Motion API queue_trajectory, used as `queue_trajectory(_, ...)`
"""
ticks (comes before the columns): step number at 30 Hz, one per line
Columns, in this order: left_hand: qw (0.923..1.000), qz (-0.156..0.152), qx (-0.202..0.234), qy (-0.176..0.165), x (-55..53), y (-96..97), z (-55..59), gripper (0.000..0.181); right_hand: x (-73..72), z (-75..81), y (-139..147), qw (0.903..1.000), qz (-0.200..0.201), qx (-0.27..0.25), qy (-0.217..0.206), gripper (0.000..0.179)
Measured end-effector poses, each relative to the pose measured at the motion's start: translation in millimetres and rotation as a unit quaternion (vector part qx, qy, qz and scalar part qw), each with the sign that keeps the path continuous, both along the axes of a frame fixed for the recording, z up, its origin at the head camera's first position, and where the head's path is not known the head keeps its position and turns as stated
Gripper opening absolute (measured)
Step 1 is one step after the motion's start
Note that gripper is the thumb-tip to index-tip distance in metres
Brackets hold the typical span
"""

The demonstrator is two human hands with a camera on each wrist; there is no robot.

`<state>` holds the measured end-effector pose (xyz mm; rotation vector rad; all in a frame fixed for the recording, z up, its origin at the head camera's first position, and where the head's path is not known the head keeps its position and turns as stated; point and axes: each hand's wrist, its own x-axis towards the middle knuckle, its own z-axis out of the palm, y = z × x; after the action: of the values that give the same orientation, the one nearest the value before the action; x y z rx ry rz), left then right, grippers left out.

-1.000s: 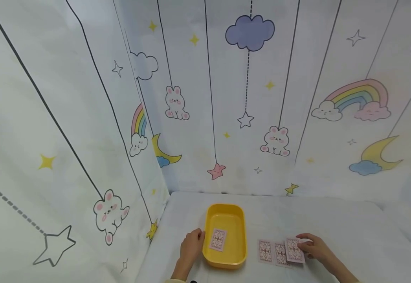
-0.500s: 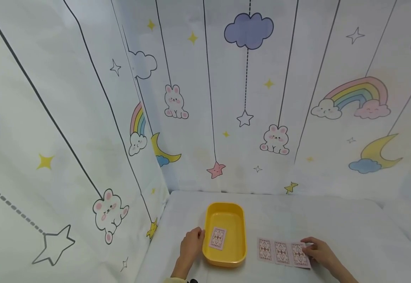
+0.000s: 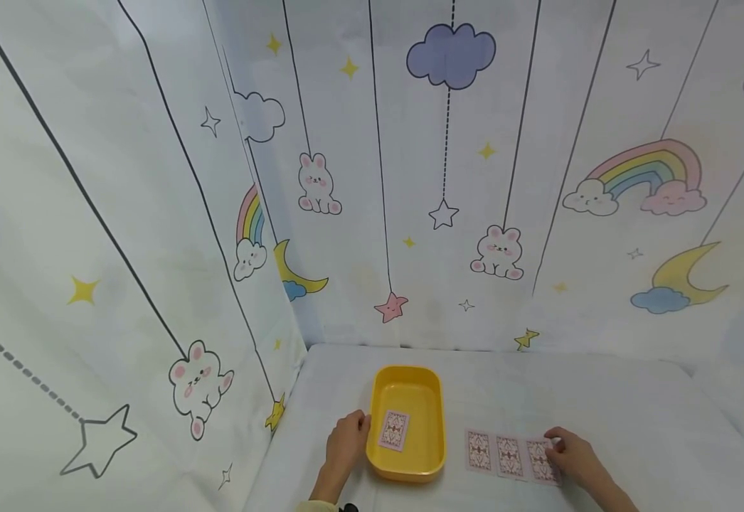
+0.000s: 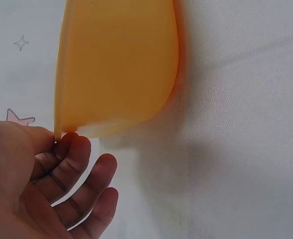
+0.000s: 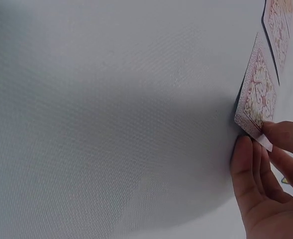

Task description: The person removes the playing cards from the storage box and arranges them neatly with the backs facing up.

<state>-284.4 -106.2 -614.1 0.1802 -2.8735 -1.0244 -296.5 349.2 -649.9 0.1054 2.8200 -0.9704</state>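
My left hand (image 3: 347, 439) pinches the rim of a yellow plastic tub (image 3: 424, 427) between thumb and forefinger. The left wrist view shows its remaining fingers loosely bent below the tub's wall (image 4: 121, 64). One pink patterned playing card (image 3: 394, 430) lies back up inside the tub. To the tub's right, a playing card (image 3: 478, 451) and another playing card (image 3: 509, 456) lie in a row on the cloth. At the row's right end, my right hand (image 3: 573, 455) pinches the edge of a third playing card (image 5: 257, 92), thumb on top and fingers at its edge.
A white cloth (image 3: 487, 384) covers the table. Behind and to the left hang white sheets (image 3: 346, 270) printed with rabbits, stars, clouds and rainbows, reaching down to the table's edges.
My right hand has moved slightly right and lowered its card from overlapping the middle card to the row's right end. The left hand stays at the tub's rim.
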Motion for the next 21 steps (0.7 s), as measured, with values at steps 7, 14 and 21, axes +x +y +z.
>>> queue_trajectory(7, 1.0, -0.001, 0.0, 0.002, 0.2, -0.4, -0.1, 0.023, -1.1, -1.7, -3.2, 0.9998, -0.001, 0.017, 0.004, 0.027)
queue_trajectory(14, 1.0, -0.002, 0.003, 0.004, 0.9, -1.2, 0.8, 0.023, -2.9, -2.4, -4.9, 0.9995, -0.014, 0.023, -0.018, 0.027)
queue_trajectory(21, 0.9999, -0.01, 0.007, 0.009, -0.1, -1.9, -1.4, 0.024, -4.2, -1.8, -3.2, 0.9993, -0.019, 0.019, -0.026, 0.029)
